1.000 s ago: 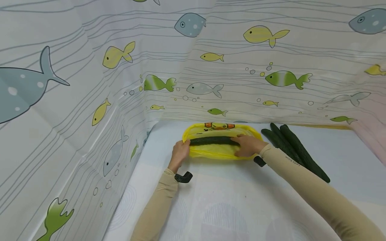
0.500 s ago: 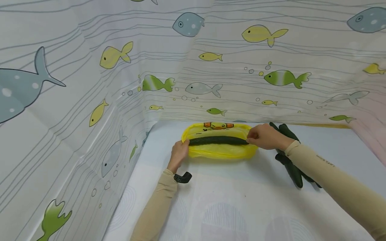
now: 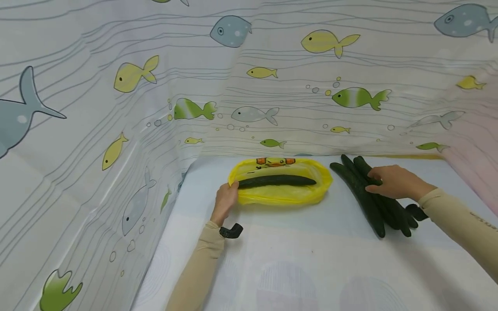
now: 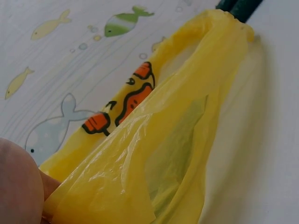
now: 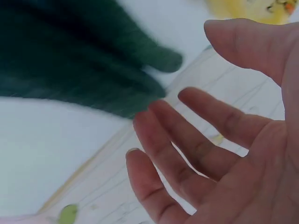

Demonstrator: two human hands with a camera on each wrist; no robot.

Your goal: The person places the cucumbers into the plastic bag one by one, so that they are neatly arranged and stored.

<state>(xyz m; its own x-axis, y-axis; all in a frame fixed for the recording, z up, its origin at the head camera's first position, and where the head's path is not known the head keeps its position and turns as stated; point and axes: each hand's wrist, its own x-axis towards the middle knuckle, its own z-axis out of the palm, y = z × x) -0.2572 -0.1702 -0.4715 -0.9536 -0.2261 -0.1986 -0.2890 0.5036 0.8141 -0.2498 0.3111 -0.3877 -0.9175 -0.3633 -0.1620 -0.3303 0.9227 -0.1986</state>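
Note:
A yellow plastic bag (image 3: 284, 200) with a printed orange-and-black cartoon pattern lies spread open near the back of the table. One dark green cucumber (image 3: 276, 180) rests inside its mouth. At the bag's left end my left hand (image 3: 226, 199) pinches the rim; in the left wrist view, part of that hand (image 4: 18, 186) shows beside the yellow film (image 4: 126, 182). To the right, several cucumbers (image 3: 363, 198) lie bunched together. Over them hovers my right hand (image 3: 400, 183); the right wrist view has its fingers apart and loosely bent, holding nothing, beside the cucumbers (image 5: 70, 60).
The white table (image 3: 303, 259) has faint round prints. Behind and to the left hangs a fish-patterned sheet (image 3: 194, 77), which meets the table's far edge. A black wrist strap device (image 3: 231, 231) sits on the left wrist.
My right hand has let go of the cucumber in the bag and moved right to the other cucumbers, which have spread a little. My left hand stays at the rim while the view shifts slightly.

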